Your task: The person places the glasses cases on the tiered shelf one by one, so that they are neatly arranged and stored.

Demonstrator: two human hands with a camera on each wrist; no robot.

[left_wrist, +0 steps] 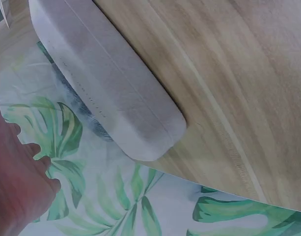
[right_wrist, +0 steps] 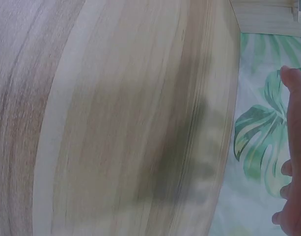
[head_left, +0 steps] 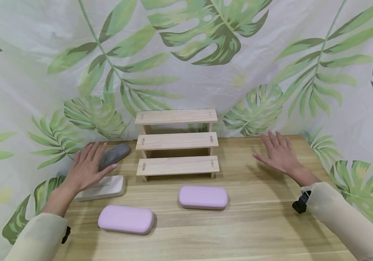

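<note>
My left hand (head_left: pixel 86 172), fingers spread and straight, hovers over a white glasses case (head_left: pixel 108 187) and a dark grey glasses case (head_left: pixel 116 155) at the left of the table. It partly covers both in the head view. The white case (left_wrist: pixel 116 83) lies large in the left wrist view. Over the right part of the table, my right hand (head_left: pixel 279 154) is held with fingers spread and holds nothing; its shadow falls on the wood. Two pink glasses cases lie nearer the front: one pink case (head_left: pixel 126 219) at left, the other pink case (head_left: pixel 203 198) near the middle.
A three-step wooden rack (head_left: pixel 177 140) stands at the back middle of the wood-grain table (head_left: pixel 255 228), its boards bare. Behind and at both sides hangs a leaf-patterned cloth (head_left: pixel 206 83). Each wrist carries a black strap, such as the right strap (head_left: pixel 302 202).
</note>
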